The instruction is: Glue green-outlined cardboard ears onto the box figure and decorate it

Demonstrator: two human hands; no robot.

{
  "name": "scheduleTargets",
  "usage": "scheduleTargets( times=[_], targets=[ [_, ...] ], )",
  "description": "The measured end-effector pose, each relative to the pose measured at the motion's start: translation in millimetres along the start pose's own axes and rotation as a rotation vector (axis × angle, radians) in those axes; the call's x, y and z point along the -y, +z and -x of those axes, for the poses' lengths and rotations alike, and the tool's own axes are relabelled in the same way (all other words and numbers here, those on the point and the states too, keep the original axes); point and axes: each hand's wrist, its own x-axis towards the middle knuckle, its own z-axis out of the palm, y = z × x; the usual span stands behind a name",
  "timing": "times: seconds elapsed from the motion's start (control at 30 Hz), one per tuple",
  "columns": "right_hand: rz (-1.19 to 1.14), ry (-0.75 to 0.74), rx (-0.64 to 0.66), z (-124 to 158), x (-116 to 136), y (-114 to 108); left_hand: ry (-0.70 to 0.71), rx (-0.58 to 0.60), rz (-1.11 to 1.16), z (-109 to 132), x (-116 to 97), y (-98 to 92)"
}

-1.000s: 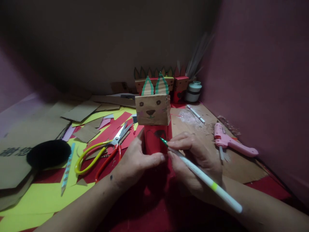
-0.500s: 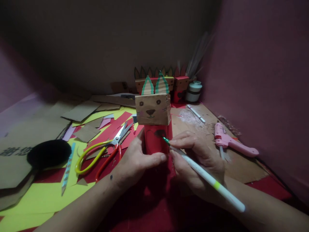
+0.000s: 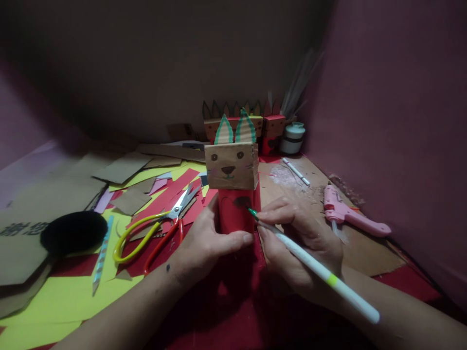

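A cardboard animal figure (image 3: 231, 167) stands upright in front of me, with a drawn face, green-edged ears and a red paper body. My left hand (image 3: 211, 238) is wrapped round the lower part of that body, thumb across the front. In my right hand (image 3: 295, 238) is a white felt-tip pen (image 3: 310, 265) with a green tip and a yellow-green band. Its tip is at the dark heart outline on the red body, whose right half is partly coloured in; whether it touches the paper I cannot tell.
Yellow-and-red-handled scissors (image 3: 160, 226) lie left among paper scraps and cardboard pieces (image 3: 124, 165). A striped pencil (image 3: 102, 255) and a black oval object (image 3: 75, 232) are farther left. To the right lie a pink glue gun (image 3: 350, 214) and another pen (image 3: 296, 171). Similar figures (image 3: 273, 131) stand behind.
My right hand and the pen have shifted slightly right and down, so the tip sits a little lower on the heart. My left hand keeps its hold on the figure.
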Motion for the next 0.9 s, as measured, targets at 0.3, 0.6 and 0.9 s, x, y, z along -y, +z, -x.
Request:
scheduleTargets(
  times=[0.3,0.6,0.9],
  targets=[
    [-0.004,-0.001,-0.01,-2.1,-1.0,-1.4,0.012,-0.019,-0.05,0.0,-1.2,0.2],
    [0.037,0.017,-0.005,-3.0,3.1,-3.1,0.002,-0.04,-0.04,0.2,-3.3,2.4],
    [0.06,0.028,-0.004,-2.3,3.2,-2.5,-0.012,0.016,0.005,0.8,-1.6,0.6]
  ],
)
